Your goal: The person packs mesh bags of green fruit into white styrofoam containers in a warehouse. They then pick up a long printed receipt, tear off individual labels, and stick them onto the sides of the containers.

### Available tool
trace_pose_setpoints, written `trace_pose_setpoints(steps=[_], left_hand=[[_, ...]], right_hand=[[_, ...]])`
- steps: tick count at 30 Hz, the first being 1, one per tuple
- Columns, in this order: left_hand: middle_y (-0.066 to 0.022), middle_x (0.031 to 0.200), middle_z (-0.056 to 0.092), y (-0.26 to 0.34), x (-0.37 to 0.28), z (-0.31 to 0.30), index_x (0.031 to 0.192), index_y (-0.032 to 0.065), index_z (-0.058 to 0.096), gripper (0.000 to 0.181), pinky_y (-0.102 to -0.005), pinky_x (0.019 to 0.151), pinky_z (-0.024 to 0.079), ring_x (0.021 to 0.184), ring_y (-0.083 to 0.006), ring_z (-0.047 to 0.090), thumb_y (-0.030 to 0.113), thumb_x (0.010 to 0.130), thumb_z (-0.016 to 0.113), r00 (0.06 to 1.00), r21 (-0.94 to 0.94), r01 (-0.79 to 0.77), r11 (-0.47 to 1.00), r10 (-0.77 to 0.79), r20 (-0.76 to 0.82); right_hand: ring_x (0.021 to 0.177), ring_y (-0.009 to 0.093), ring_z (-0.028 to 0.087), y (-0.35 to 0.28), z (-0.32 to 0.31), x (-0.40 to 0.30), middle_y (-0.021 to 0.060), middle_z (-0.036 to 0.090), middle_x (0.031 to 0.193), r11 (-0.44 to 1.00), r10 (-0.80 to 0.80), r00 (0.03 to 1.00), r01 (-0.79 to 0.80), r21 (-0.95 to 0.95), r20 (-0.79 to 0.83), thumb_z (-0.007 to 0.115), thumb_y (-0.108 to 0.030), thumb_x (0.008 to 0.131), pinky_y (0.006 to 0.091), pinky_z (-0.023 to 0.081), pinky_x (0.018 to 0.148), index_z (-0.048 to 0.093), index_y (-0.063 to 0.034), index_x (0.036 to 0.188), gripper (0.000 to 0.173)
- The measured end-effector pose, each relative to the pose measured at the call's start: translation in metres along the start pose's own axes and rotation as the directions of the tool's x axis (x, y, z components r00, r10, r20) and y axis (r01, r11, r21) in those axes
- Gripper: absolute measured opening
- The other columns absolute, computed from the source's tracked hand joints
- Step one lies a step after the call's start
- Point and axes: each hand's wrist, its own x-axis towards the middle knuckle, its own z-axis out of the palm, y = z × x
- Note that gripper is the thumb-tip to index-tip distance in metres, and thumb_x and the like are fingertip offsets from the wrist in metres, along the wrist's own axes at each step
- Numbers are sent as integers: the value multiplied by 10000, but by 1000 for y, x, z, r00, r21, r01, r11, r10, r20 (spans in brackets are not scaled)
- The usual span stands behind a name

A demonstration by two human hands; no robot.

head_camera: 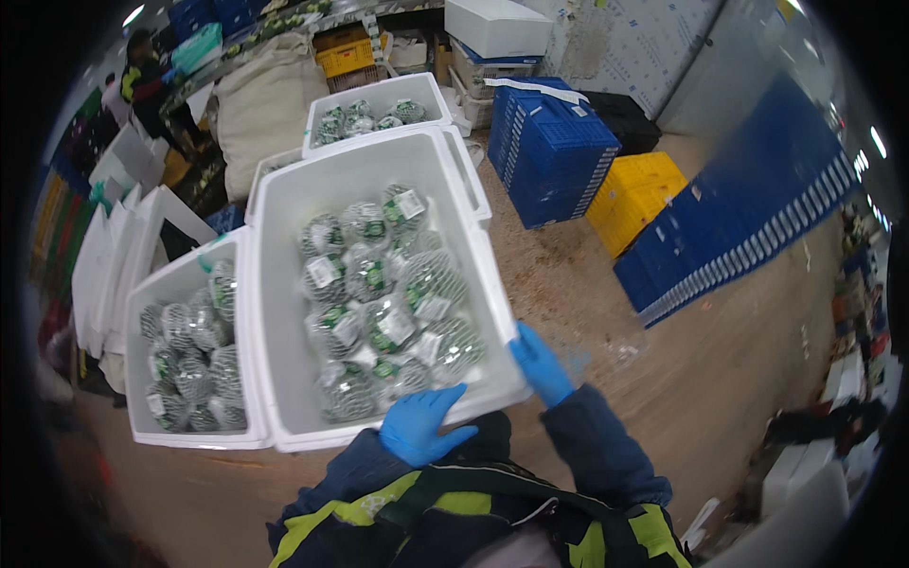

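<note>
Both hands wear blue gloves. My left hand (424, 426) lies at the near edge of a large white foam box (284, 334), its fingers spread and nothing held in them. My right hand (541, 363) touches the box's right wall near the near corner, with the fingertips at the rim; its grip there is partly hidden. Inside the box are many round items in clear film and white netting (387, 323), each bearing a green and white label; what they are cannot be told for certain.
A smaller foam box (257, 419) of netted items adjoins on the left, another (444, 106) behind. Blue crate stacks (550, 156) (738, 206) and yellow crates (632, 195) stand right on the dirty floor. A person (145, 89) stands far left, beside foam lids (106, 277).
</note>
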Motion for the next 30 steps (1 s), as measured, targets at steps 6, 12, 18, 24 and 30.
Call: trace_pose_setpoints(steps=[6, 12, 18, 24, 30], left_hand=[[-210, 1038, 580, 15, 88, 7, 1171, 33, 505, 502, -368, 832, 448, 954, -327, 571, 334, 787, 625, 933, -299, 354, 886, -357, 46], [-186, 1090, 558, 10, 176, 2, 1218, -32, 423, 549, -336, 860, 436, 1002, -252, 552, 247, 796, 636, 806, -388, 457, 801, -557, -201], [-191, 1066, 564, -34, 266, 19, 1194, -25, 415, 637, -351, 831, 444, 973, -262, 558, 268, 707, 703, 497, -366, 680, 635, -766, -408], [-201, 1045, 574, -58, 335, -2, 1188, 7, 420, 717, -364, 827, 446, 953, -294, 573, 317, 626, 740, 184, -338, 892, 302, -923, -338], [-219, 1073, 556, -76, 383, -16, 1195, -7, 418, 738, -352, 841, 441, 976, -299, 567, 340, 631, 746, 106, -348, 894, 281, -889, -445]], right_hand=[[1008, 170, 519, -19, -64, 40, 121, 539, 1127, 997, 80, 872, -71, -36, 483, 537, -215, 877, 286, 417, 862, 458, 7, 1202, 402], [837, 152, 590, 42, -189, 143, 93, 615, 934, 952, 290, 808, -298, -70, 513, 553, -149, 860, 279, 475, 759, 575, 22, 1030, 242], [792, 168, 600, 27, -297, 237, 101, 618, 876, 909, 384, 747, -410, -80, 543, 557, -131, 851, 290, 491, 721, 583, 34, 973, 207], [780, 172, 619, -9, -325, 367, 103, 638, 870, 927, 367, 714, -338, -165, 597, 543, -157, 864, 292, 492, 719, 590, 16, 963, 206], [774, 179, 620, -47, -261, 511, 108, 638, 876, 945, 325, 635, -253, -209, 701, 552, -144, 858, 293, 497, 700, 593, 16, 966, 198]])
